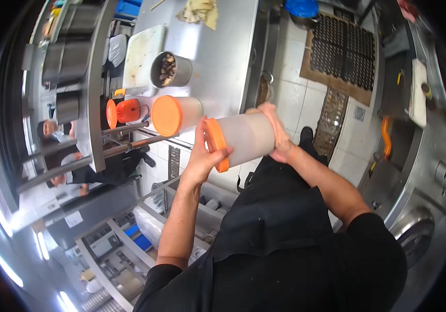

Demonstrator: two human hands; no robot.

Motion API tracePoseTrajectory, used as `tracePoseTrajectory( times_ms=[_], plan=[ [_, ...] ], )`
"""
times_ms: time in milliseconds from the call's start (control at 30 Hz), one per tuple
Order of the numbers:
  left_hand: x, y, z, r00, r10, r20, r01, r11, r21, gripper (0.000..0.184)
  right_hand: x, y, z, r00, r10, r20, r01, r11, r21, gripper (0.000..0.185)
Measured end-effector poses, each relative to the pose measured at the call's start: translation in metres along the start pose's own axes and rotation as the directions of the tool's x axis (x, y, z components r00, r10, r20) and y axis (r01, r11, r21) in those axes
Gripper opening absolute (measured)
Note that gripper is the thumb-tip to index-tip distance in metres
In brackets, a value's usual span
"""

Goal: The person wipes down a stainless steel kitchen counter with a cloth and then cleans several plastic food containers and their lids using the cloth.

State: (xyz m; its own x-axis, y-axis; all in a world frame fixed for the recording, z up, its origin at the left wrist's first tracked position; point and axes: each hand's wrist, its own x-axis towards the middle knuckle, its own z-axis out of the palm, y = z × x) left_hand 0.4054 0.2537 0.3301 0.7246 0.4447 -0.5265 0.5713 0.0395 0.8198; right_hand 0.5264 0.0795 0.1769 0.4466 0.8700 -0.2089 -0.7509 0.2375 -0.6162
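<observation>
Head view, held container: one translucent, cylindrical plastic container with an orange screw-type lid (246, 138); in the air off the grey steel counter (223, 67) at its corner, tilted, lid end towards your left.
Left hand (205, 158): your fingers and thumb are clamped round the lid's rim.
Right hand (276, 136): you have the base end, fingers wrapped partly behind; their exact spread you can't tell.
Handling: pale contents show through; likely moderately heavy, stiff-walled, hard to break, slick if your palms are wet.
Best hold: keep your palm under the base; the lid alone is probably a poor lifting point.
Orange-lidded containers: two; yours, plus a matching frosted cylinder (189, 114) standing on the counter.
Pot: one, round, steel (182, 72), dark and pale pieces inside, on the counter.
Board: one, white, rectangular (142, 54), on the counter.
Cloth: one, crumpled, tan (198, 13), on the counter.
</observation>
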Motion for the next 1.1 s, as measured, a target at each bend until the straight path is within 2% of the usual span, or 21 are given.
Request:
tracePoseTrajectory(
  times_ms=[100,167,233,333,400,467,500,567,633,700,733,767,833,900,933,967,1067,1100],
  plan=[
    [-0.007,-0.001,0.0,0.987,0.158,0.017,-0.156,0.95,0.269,0.13,-0.028,0.001,-0.009,0.964,-0.015,0.264,-0.063,0.957,0.282,0.067],
    [-0.018,0.02,0.009,0.973,0.228,0.027,-0.216,0.868,0.447,0.13,-0.042,-0.04,0.029,0.984,0.178,0.021,-0.179,0.97,0.164,0.071],
    [-0.025,0.02,0.015,0.954,0.296,0.048,-0.266,0.76,0.593,0.133,-0.041,-0.055,0.037,0.937,0.345,-0.045,-0.34,0.935,0.097,0.073],
    [-0.034,0.024,0.021,0.965,0.262,-0.007,-0.189,0.714,0.674,0.131,-0.033,-0.061,0.033,0.835,0.53,-0.148,-0.539,0.842,-0.024,0.069],
    [-0.037,0.01,0.012,0.958,0.281,-0.062,-0.183,0.761,0.622,0.128,-0.012,-0.064,0.041,0.731,0.558,-0.393,-0.676,0.668,-0.31,0.073],
    [-0.048,-0.008,-0.002,0.944,0.311,-0.113,-0.2,0.809,0.553,0.127,0.001,-0.061,0.042,0.737,0.497,-0.458,-0.676,0.557,-0.483,0.071],
    [-0.053,-0.019,-0.013,0.923,0.361,-0.134,-0.241,0.812,0.532,0.125,0.008,-0.054,0.037,0.792,0.466,-0.395,-0.61,0.579,-0.54,0.067],
    [-0.07,-0.031,-0.033,0.919,0.32,-0.229,-0.188,0.868,0.459,0.124,0.012,-0.044,0.032,0.888,0.371,-0.271,-0.458,0.663,-0.593,0.057],
    [-0.082,-0.039,-0.054,0.905,0.289,-0.311,-0.138,0.893,0.428,0.124,0.031,-0.037,0.044,0.969,0.201,-0.141,-0.245,0.772,-0.587,0.047],
    [-0.092,-0.044,-0.069,0.878,0.271,-0.394,-0.078,0.895,0.44,0.125,0.055,-0.037,0.072,0.992,0.067,-0.105,-0.115,0.821,-0.56,0.039],
    [-0.093,-0.047,-0.071,0.865,0.258,-0.43,-0.016,0.872,0.49,0.125,0.072,-0.028,0.074,0.999,-0.005,-0.038,-0.02,0.781,-0.624,0.036],
    [-0.093,-0.049,-0.073,0.851,0.249,-0.463,0.045,0.843,0.536,0.125,0.089,-0.019,0.076,0.997,-0.077,0.029,0.076,0.731,-0.678,0.034],
    [-0.082,-0.065,-0.073,0.82,0.246,-0.517,0.177,0.75,0.638,0.125,0.123,0.027,0.048,0.943,-0.158,0.293,0.333,0.431,-0.838,0.035],
    [-0.063,-0.065,-0.056,0.808,0.183,-0.56,0.347,0.621,0.703,0.124,0.124,0.038,0.059,0.882,0.0,0.472,0.471,-0.061,-0.88,0.04],
    [-0.054,-0.065,-0.052,0.796,0.159,-0.584,0.422,0.545,0.724,0.123,0.126,0.04,0.062,0.845,0.108,0.524,0.53,-0.303,-0.792,0.044],
    [-0.048,-0.071,-0.058,0.797,0.162,-0.581,0.4,0.58,0.71,0.124,0.131,0.056,0.037,0.736,0.13,0.665,0.657,-0.376,-0.654,0.052],
    [-0.038,-0.072,-0.061,0.799,0.258,-0.543,0.315,0.59,0.743,0.123,0.147,0.059,0.032,0.72,0.215,0.66,0.683,-0.389,-0.618,0.05],
    [-0.034,-0.075,-0.062,0.782,0.292,-0.55,0.293,0.607,0.738,0.12,0.148,0.051,0.039,0.755,0.285,0.59,0.655,-0.365,-0.662,0.048]
  ],
)
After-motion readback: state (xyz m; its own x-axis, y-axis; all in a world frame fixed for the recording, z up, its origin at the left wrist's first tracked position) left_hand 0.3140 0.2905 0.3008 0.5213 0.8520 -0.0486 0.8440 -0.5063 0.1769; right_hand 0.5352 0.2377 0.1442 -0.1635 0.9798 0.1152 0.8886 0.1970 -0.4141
